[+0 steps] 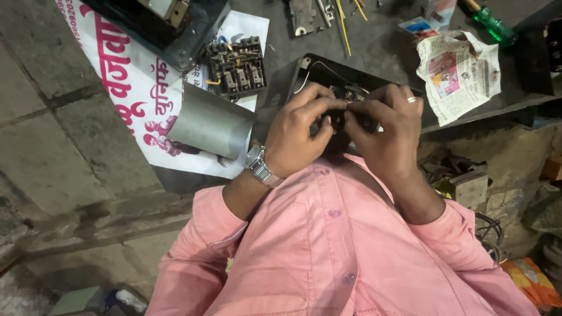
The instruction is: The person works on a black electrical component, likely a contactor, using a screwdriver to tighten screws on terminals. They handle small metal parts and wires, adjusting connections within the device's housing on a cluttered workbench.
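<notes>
While both hands work at the workbench's near edge, the left hand (295,137) and right hand (383,126) pinch a small dark part (338,119) over an opened black housing (328,73); assembly looks unfinished, with a switch block (235,65) lying loose beside it.

A big white sign (137,88) with pink letters lies flat at the top left of the tabletop. A crumpled newspaper sheet (459,73) lies at the top right. Just above it sits a small blue and red packet (420,26).
</notes>
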